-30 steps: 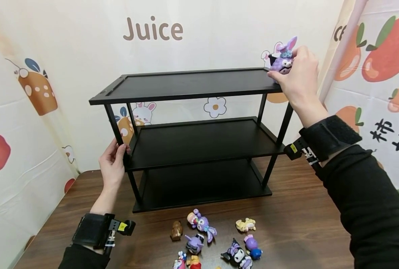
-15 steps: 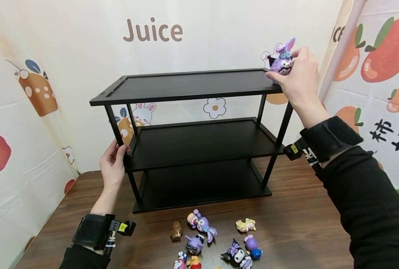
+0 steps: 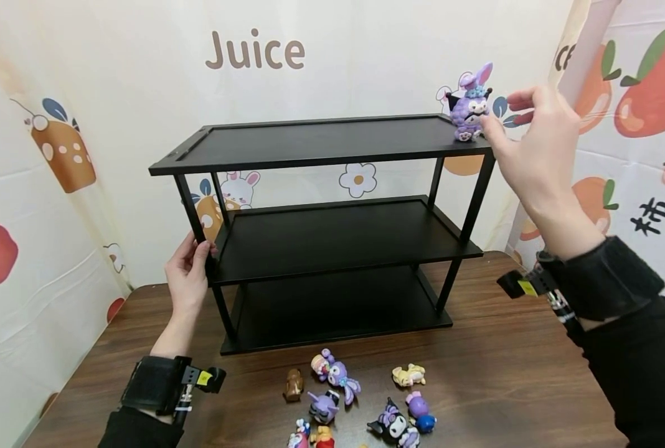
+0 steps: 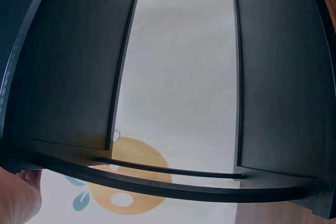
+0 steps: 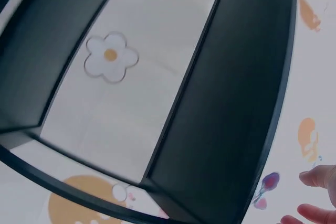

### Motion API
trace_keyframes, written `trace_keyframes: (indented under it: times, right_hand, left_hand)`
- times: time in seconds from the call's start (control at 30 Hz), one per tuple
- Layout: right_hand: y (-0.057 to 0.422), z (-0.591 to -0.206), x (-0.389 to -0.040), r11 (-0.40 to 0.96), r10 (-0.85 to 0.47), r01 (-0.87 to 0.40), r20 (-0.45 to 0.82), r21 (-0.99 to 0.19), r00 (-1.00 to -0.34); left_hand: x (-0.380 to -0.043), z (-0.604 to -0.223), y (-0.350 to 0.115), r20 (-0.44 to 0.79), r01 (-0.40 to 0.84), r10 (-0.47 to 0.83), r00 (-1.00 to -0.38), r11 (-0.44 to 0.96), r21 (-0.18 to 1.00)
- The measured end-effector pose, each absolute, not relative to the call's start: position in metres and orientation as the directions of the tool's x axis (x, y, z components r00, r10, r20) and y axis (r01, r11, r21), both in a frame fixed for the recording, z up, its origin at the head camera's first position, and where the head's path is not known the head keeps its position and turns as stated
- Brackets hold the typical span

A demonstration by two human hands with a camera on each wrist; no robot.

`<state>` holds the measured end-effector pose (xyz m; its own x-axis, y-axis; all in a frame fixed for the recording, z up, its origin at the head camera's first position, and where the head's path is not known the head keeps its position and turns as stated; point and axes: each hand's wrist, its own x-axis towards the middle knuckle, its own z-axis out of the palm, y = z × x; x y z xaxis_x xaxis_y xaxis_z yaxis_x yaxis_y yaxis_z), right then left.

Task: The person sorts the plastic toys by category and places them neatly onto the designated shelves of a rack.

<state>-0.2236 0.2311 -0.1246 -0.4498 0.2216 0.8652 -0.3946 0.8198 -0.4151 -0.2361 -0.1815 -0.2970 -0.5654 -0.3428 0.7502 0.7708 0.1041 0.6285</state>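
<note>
A black three-tier shelf rack [image 3: 321,142] stands on the wooden table. On the right end of its top tier sits a purple figurine [image 3: 468,113] with long rabbit ears and a light blue trim, upright. My right hand [image 3: 542,146] is just right of it, fingers spread apart and holding nothing, thumb tip close to the figurine's side. In the right wrist view the fingers [image 5: 317,176] show at the lower right, beside part of the figurine [image 5: 269,182]. My left hand [image 3: 189,274] grips the rack's front left post at the middle tier; its edge [image 4: 21,198] shows in the left wrist view.
In front of the rack lie several small figurines: a brown one [image 3: 294,385], a purple rabbit-eared one [image 3: 340,376], a yellow one [image 3: 408,375], and a black-and-white one [image 3: 394,424]. Printed curtains [image 3: 114,93] hang behind and at both sides.
My right hand has let go of the purple figurine and moved right, its fingers opening. The figurine stays on the top tier. My left hand has not moved.
</note>
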Motion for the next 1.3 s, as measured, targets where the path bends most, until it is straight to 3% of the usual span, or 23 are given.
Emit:
trace_keyframes:
  times: [0.13, 0.37, 0.57, 0.77, 1.03, 1.3]
  right_hand:
    - [0.225, -0.143, -0.205, 0.823, 0.119, -0.478, 0.917, -0.306, -0.381]
    - [0.210, -0.187, -0.180, 0.789, -0.117, -0.603, 0.934, -0.120, -0.338]
    - [0.195, -0.231, -0.169, 0.725, -0.306, -0.688, 0.876, -0.039, -0.372]
    - [0.180, -0.276, -0.167, 0.693, -0.405, -0.714, 0.762, -0.105, -0.505]
    - [0.161, -0.325, -0.169, 0.625, -0.495, -0.687, 0.492, -0.371, -0.716]
    - [0.144, -0.356, -0.172, 0.591, -0.586, -0.627, 0.264, -0.507, -0.766]
  left_hand:
    - [-0.236, -0.296, -0.181, 0.750, 0.766, -0.347, -0.563, 0.121, 0.631]
    - [-0.235, -0.296, -0.181, 0.754, 0.762, -0.347, -0.558, 0.145, 0.631]
    - [-0.236, -0.297, -0.181, 0.760, 0.780, -0.344, -0.551, 0.111, 0.616]
    - [-0.237, -0.298, -0.180, 0.762, 0.789, -0.339, -0.552, 0.083, 0.609]
    - [-0.237, -0.297, -0.180, 0.749, 0.769, -0.348, -0.564, 0.108, 0.630]
    - [-0.238, -0.298, -0.181, 0.753, 0.775, -0.347, -0.559, 0.106, 0.623]
